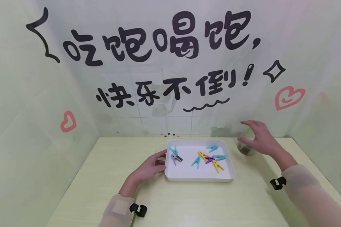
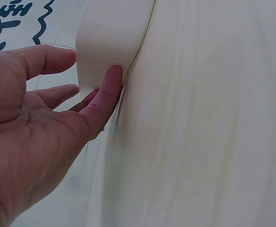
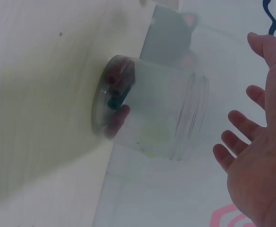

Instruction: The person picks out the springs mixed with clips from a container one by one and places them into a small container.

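A white rectangular tray (image 1: 184, 173) lies on the table with several small clothespins inside. Yellow clothespins (image 1: 218, 166), a purple clothespin (image 1: 209, 160) and blue ones (image 1: 196, 161) lie mostly toward its right. At its left are a grey clothespin (image 1: 174, 159) and another blue one. My left hand (image 1: 147, 168) touches the tray's left wall with relaxed fingers, seen closely against the wall (image 2: 109, 38) in the left wrist view. A lidless clear jar (image 3: 157, 109) stands at the right with several dark red and teal pieces at its bottom. My right hand (image 1: 260, 138) hovers over it, fingers spread, holding nothing.
The pale wooden table (image 1: 116, 157) meets a printed curtain (image 1: 159, 123) right behind the tray and jar. More curtain closes off the left and right sides. A black wrist strap (image 1: 278, 183) sits on each sleeve.
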`<action>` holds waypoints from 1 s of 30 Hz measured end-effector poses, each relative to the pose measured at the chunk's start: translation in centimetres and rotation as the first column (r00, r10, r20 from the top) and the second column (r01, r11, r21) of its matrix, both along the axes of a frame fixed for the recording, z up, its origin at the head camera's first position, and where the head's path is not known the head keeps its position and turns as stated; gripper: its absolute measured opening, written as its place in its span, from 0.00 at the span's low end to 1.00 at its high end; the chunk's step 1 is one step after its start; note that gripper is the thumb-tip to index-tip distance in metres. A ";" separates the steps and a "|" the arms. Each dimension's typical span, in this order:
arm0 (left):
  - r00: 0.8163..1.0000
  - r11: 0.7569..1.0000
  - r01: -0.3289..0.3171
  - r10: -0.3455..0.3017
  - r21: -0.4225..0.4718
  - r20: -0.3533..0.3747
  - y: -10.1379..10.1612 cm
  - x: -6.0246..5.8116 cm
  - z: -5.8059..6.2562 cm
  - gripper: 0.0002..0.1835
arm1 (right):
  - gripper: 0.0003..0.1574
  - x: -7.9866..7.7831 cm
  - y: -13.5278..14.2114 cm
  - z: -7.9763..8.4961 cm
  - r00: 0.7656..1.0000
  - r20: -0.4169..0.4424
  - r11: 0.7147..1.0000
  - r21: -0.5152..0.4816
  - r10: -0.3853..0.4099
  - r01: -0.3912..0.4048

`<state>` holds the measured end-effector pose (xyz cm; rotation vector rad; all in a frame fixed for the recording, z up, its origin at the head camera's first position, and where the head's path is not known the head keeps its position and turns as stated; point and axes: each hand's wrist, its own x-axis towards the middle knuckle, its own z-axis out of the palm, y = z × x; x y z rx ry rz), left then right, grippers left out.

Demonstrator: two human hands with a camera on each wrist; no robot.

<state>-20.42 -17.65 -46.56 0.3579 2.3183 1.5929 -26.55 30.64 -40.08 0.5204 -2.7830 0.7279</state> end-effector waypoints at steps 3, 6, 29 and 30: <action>1.000 1.000 0.002 -0.002 0.000 0.001 0.0 0.0 0.0 0.37 | 0.46 0.0 -0.8 0.4 0.999 0.033 1.000 0.015 0.016 -0.017; 1.000 1.000 -0.001 0.001 -0.004 0.002 0.0 0.0 0.0 0.37 | 0.47 0.0 -1.6 0.8 0.997 0.073 0.999 0.020 0.036 -0.037; 1.000 1.000 0.003 -0.003 -0.006 0.002 0.0 0.0 0.0 0.37 | 0.41 -0.6 -8.6 3.0 0.971 0.088 0.972 0.066 0.220 -0.226; 1.000 1.000 0.005 -0.005 -0.005 0.001 0.0 0.0 0.1 0.37 | 0.40 -0.6 -9.0 3.1 0.969 0.096 0.970 0.064 0.228 -0.235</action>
